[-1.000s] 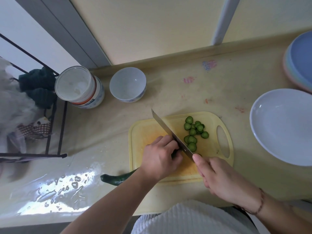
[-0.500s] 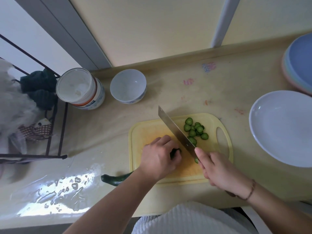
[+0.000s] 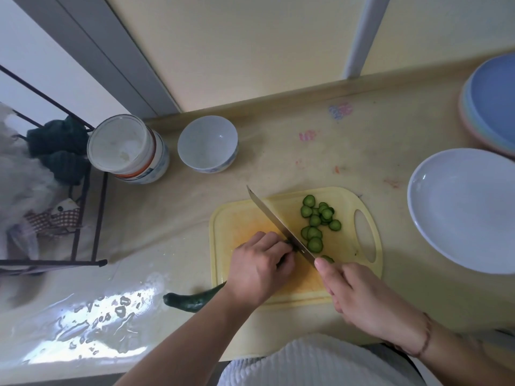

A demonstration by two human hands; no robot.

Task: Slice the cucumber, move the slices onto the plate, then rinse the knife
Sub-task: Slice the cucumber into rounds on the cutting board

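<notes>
A dark green cucumber point(image 3: 189, 300) lies across the front left corner of the yellow cutting board point(image 3: 242, 218), its tail sticking out onto the counter. My left hand point(image 3: 257, 267) grips the cucumber with curled fingers and hides most of it. My right hand point(image 3: 359, 299) grips the knife point(image 3: 276, 222) by its hidden handle, forefinger along the blade's back. The blade runs diagonally, right beside my left fingertips at the cut end. Several round slices point(image 3: 316, 221) lie on the board to the right of the blade. A white plate point(image 3: 462, 210) stands empty at the right.
A white bowl point(image 3: 207, 143) and a lidded white tub point(image 3: 126, 150) stand behind the board on the left. Stacked coloured plates point(image 3: 493, 98) sit at the back right. A black wire rack point(image 3: 83, 218) holding cloths borders the counter's left side. The wall runs close behind.
The knife rose off the board half a second ago and has come down again beside my left fingertips. Both hands stay in nearly the same place.
</notes>
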